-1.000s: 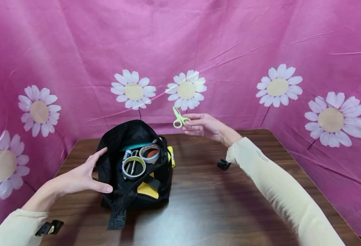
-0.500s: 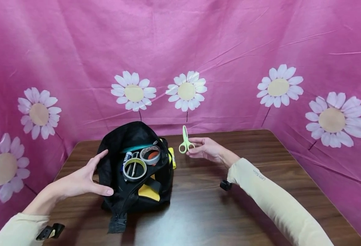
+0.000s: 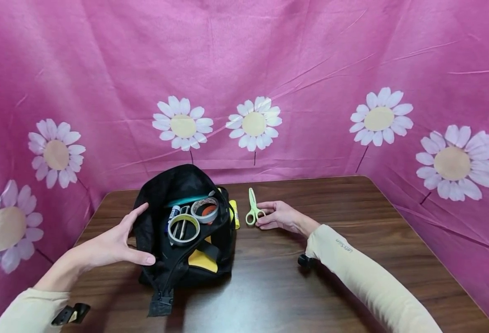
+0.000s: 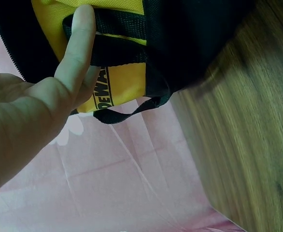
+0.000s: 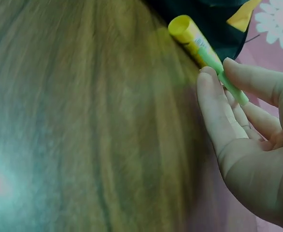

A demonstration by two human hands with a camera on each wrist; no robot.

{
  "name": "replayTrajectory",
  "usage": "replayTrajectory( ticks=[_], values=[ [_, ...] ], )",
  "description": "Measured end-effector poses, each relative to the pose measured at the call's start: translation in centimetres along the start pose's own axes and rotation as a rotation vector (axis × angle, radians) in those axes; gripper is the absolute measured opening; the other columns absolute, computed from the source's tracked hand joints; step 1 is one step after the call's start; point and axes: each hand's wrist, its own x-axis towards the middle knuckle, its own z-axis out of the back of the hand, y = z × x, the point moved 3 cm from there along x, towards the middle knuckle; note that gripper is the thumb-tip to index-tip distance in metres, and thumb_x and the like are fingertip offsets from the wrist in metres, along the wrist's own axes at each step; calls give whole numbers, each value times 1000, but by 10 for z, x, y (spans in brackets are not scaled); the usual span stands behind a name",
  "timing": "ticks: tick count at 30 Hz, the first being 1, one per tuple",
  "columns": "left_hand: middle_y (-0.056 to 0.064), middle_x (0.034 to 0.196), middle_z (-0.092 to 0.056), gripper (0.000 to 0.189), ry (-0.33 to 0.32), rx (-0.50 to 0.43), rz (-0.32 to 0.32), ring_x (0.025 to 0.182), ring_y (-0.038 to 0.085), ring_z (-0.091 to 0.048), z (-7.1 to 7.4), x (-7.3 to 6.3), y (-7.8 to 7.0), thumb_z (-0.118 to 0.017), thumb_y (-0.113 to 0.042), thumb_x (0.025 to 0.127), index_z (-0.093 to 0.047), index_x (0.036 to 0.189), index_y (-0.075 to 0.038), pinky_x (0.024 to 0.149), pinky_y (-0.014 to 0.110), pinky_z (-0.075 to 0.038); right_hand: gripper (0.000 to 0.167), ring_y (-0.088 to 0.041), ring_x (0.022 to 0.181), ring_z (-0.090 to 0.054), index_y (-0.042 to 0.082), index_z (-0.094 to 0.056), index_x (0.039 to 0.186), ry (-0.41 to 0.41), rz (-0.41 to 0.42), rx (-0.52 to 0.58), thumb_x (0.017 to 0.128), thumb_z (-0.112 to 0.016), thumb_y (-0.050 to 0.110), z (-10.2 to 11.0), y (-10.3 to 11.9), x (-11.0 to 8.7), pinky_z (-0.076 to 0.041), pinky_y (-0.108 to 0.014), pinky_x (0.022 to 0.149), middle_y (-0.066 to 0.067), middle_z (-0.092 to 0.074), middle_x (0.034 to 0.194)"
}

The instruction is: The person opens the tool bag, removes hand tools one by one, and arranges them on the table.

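My right hand [image 3: 283,217] pinches light green scissors [image 3: 251,196] by the handle loops, blades pointing away, low over the table right of the bag. The right wrist view shows the scissors [image 5: 234,89] edge-on between thumb and fingers, overlapping a yellow tube [image 5: 181,30]. My left hand [image 3: 107,245], thumb and fingers spread, rests against the left side of the open black bag [image 3: 146,245]. In the left wrist view a straight finger [image 4: 76,58] touches the bag's black strap over yellow cloth lettered "DEWA". Two tape rolls lie inside, the nearer one [image 3: 183,242] yellow-rimmed.
A blue-and-white tube [image 3: 174,212], pens and a teal item [image 3: 188,200] are also in the bag. The yellow tube [image 3: 234,215] stands beside the bag's right side. Pink daisy-printed cloth [image 3: 311,69] surrounds the brown wooden table [image 3: 277,286].
My right hand has brought the scissors down from above the table's far edge, slightly rightward, turning the blades more upright in view. The left hand and the bag have stayed in place.
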Motion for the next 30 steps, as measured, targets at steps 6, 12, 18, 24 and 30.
replayTrajectory(
  ticks=[6, 12, 18, 24, 30],
  values=[
    [31, 161, -2, 120, 1, -4, 10, 142, 57, -11, 0, -3, -1, -85, -26, 81, 2, 163, -16, 102, 77, -24, 66, -25, 92, -72, -11, -32, 151, 40, -4, -44, 92, -63, -14, 1, -5, 4, -58, -41, 86, -14, -64, 115],
    [30, 161, -1, 119, 3, -5, 9, 142, 58, -11, 0, -3, -3, -85, -26, 82, 2, 163, -15, 103, 77, -24, 64, -26, 93, -72, -10, -33, 151, 36, 0, -64, 93, -62, -13, 4, -6, 7, -58, -41, 86, -14, -61, 115],
    [30, 161, -3, 120, -7, 5, 9, 141, 59, -13, -1, -1, -3, -85, -27, 81, 1, 163, -15, 103, 76, -25, 65, -26, 96, -71, -9, -32, 151, 49, -5, -76, 94, -63, -12, 7, -8, 8, -57, -41, 88, -16, -59, 119],
    [30, 162, -1, 120, -13, 8, 9, 143, 58, -9, -2, 0, -2, -86, -26, 80, 1, 163, -16, 104, 77, -22, 66, -25, 97, -71, -8, -34, 151, 57, 17, -114, 94, -66, -8, 7, -9, 6, -57, -41, 89, -20, -55, 126],
    [30, 162, -1, 120, -3, 18, 25, 144, 57, -8, -3, 1, -1, -86, -27, 81, 2, 163, -17, 103, 77, -23, 65, -26, 98, -71, -6, -38, 150, 25, 33, -160, 93, -70, -2, 6, -13, 8, -57, -42, 89, -20, -55, 128]
  ],
)
